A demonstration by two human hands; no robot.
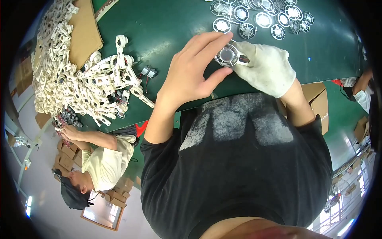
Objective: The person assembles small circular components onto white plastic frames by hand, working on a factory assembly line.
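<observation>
My right hand (264,67), in a white glove, is closed around a pale handle-like part with a round, spoked ring (227,55) at its end, perhaps a small fan housing. The glove hides most of the handle. My left hand (193,65) is bare, its fingers stretched out and its thumb apart. Its fingertips lie above the ring and its thumb just below; whether they touch it I cannot tell. Beyond both hands, several loose round spoked rings (263,20) with silvery centres lie on the green tabletop (167,24).
A large heap of white plastic parts (87,81) covers the left of the table, beside a cardboard sheet (85,34). Two small dark-and-silver components (149,72) with wires lie closer to me. A co-worker (103,159) handles things at the left edge. A cardboard box (318,103) stands below the right edge.
</observation>
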